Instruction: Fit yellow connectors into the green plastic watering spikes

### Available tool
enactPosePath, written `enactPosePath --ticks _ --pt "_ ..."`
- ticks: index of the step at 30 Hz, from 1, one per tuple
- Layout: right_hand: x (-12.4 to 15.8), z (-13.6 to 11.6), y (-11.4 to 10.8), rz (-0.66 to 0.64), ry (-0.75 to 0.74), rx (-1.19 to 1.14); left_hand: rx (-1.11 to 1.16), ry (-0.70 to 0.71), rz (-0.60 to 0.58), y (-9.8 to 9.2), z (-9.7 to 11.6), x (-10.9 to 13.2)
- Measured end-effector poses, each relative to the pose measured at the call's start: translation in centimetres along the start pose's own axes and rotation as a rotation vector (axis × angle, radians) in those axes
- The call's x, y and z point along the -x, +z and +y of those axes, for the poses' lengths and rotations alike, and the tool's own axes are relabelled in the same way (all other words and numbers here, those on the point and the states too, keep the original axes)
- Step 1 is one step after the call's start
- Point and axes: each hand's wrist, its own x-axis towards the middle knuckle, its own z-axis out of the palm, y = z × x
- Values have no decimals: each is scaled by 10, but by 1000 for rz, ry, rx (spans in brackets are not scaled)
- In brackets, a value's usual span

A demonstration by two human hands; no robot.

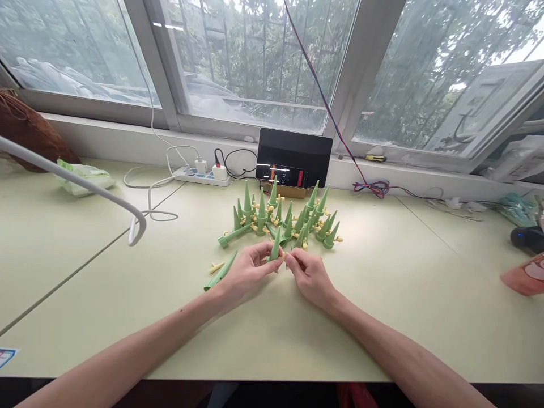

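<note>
My left hand (250,265) is closed around a green plant-watering spike (276,243), its cone tip pointing up. Fingers of my right hand (310,276) pinch a small yellow valve (283,256) at the side of that spike, where the two hands nearly meet. The fingertips partly cover the valve. To the left of my left hand lie a loose green spike (221,272) and a yellow valve piece (216,267). Beyond my hands stand several green spikes (262,212) with yellow valves, and a few lie on their sides.
A dark tablet (294,156) leans on a cardboard stand before the window. Behind left are a white power strip (204,178) and cables. A white curved tube (85,178) crosses the left side. At right sits an orange object (526,276) on the pale green table (408,306).
</note>
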Motion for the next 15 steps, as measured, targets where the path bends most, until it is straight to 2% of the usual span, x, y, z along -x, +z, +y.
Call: enactPosePath --ticks 8,15 --pt "1 1 -1 -5 -3 27 7 -33 42 1 -1 0" --pt "-1 3 -1 -10 -11 49 2 -34 27 1 -3 0"
